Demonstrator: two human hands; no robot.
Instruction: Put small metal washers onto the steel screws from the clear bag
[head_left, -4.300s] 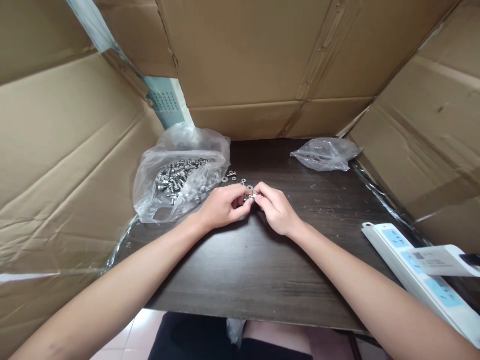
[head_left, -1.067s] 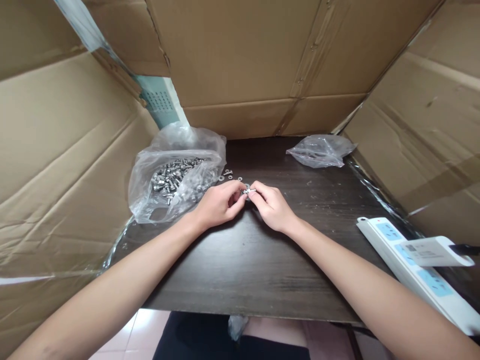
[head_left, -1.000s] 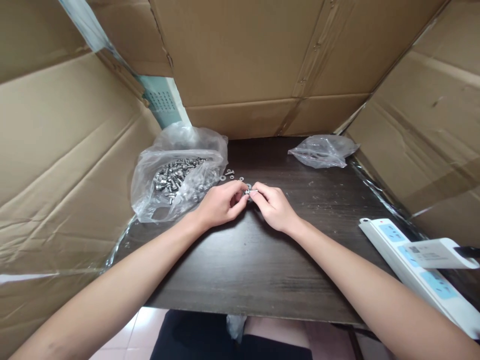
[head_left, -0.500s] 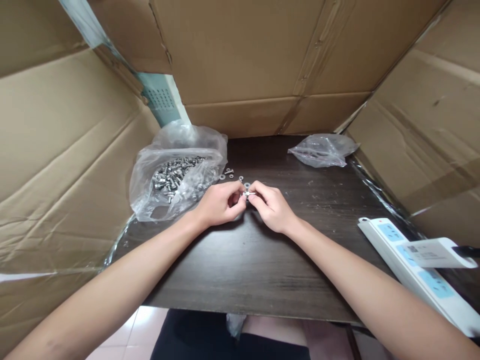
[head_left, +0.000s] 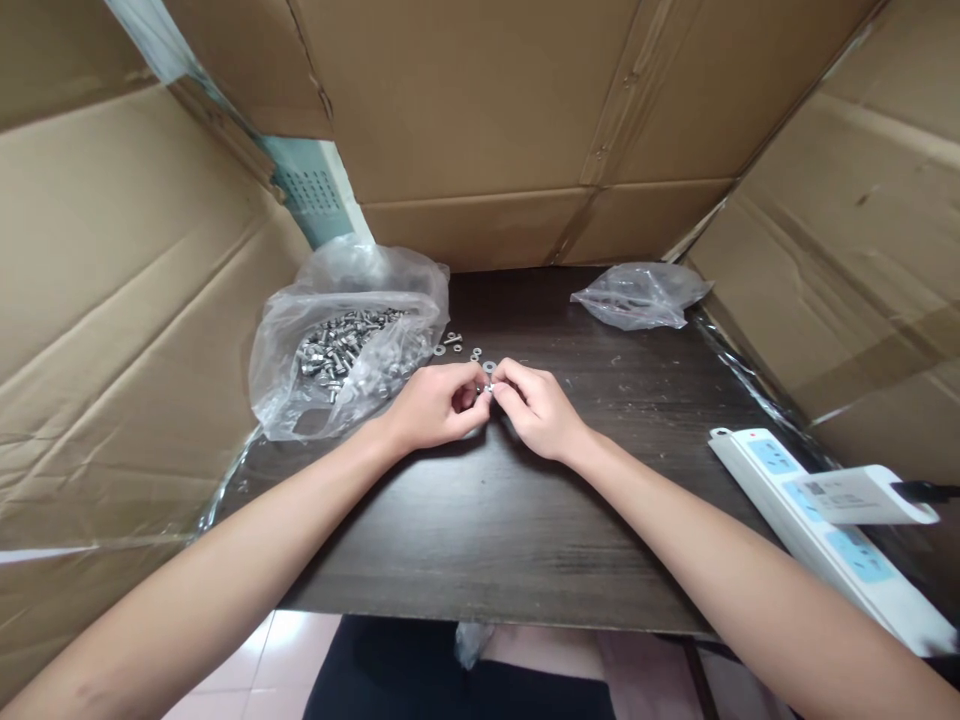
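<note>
My left hand (head_left: pixel 442 405) and my right hand (head_left: pixel 536 408) meet fingertip to fingertip over the table. Both are closed in a pinch on one small silver bolt (head_left: pixel 489 388), most of it covered by the fingers. Just beyond the fingertips lies a flat washer (head_left: pixel 489 367). Farther left are another washer (head_left: pixel 439 350), a loose bolt (head_left: pixel 452 338) and a few small rings (head_left: pixel 476 353). A clear plastic bag (head_left: pixel 281 330) holding a heap of metal bolts (head_left: pixel 341 345) lies open to the left of my left hand.
A second clear plastic bag (head_left: pixel 641 295) rests at the back right of the dark table (head_left: pixel 480 540). Along the right edge lies a white power strip (head_left: pixel 817 530) with a white plug-in piece (head_left: pixel 862 495) on it. Cardboard walls (head_left: pixel 480 120) enclose the back and sides.
The bolt's shank, which stuck out to the right between the fingertips, is now mostly covered by my right fingers. The whole view has shifted slightly.
</note>
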